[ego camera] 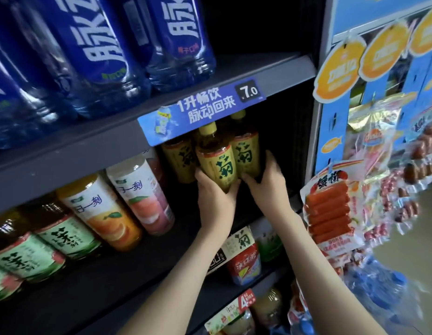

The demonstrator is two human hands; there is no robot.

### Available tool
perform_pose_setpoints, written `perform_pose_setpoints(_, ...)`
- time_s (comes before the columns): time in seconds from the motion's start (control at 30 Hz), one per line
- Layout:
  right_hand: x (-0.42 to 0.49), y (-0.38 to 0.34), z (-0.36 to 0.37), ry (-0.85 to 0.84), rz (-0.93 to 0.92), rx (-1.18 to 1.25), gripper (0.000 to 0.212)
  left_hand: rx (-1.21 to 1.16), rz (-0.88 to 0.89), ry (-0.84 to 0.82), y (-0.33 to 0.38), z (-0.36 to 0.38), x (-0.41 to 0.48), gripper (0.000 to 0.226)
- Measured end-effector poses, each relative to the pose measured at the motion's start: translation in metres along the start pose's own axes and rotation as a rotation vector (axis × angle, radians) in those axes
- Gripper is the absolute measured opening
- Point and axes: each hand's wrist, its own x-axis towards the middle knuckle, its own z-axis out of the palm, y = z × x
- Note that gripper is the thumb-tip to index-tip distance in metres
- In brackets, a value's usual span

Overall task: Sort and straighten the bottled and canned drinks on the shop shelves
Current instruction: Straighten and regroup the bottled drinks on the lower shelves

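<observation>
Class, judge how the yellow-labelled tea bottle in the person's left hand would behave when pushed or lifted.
The yellow-labelled bottle looks full of amber tea, so probably heavy. Tall and narrow, it may tip if pushed near the cap. The left hand wraps its glossy label, which could be slippery.

A blue price strip [201,110] marked 7.0 sits at the centre of the frame. At the right stands a blue display rack [331,131] — orange round tags [338,68] up top, a crab-stick packet [328,213] and sausage packs [423,146] lower down.
</observation>
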Motion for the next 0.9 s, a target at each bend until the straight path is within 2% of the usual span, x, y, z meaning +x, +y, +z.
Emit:
perform_pose_setpoints(0.07, 0.014, -0.002, 0.003, -0.057, 0.002, 0.037, 0.078, 0.007, -0.007, 0.012, -0.002, 0.000, 0.003, 0.076)
perform_pose_setpoints(0.23, 0.035, 0.003, 0.002, -0.151, 0.013, 0.001, 0.064, 0.038, -0.026, 0.038, -0.007, 0.001, 0.010, 0.076)
perform_pose_setpoints(0.37, 0.034, 0.000, -0.004, -0.218, 0.039, 0.041, 0.061, 0.023, -0.064, 0.006, -0.006, 0.002, 0.008, 0.076)
perform_pose_setpoints(0.5, 0.001, -0.013, -0.009, -0.087, 0.010, -0.059, 0.063, 0.142, -0.062, -0.082, 0.006, -0.015, -0.009, 0.082)
perform_pose_setpoints(0.6, -0.038, -0.035, -0.014, -0.046, -0.028, -0.113, 0.054, 0.257, -0.050, -0.119, 0.023, -0.046, -0.034, 0.074)
perform_pose_setpoints(0.73, -0.102, -0.069, -0.013, -0.220, -0.056, -0.230, 0.046, 0.387, -0.106, -0.250, 0.026, -0.107, -0.082, 0.060)
perform_pose_setpoints(0.9, -0.182, -0.133, 0.006, -0.553, -0.165, -0.317, 0.047, 0.590, -0.217, -0.351, 0.017, -0.215, -0.135, 0.056)
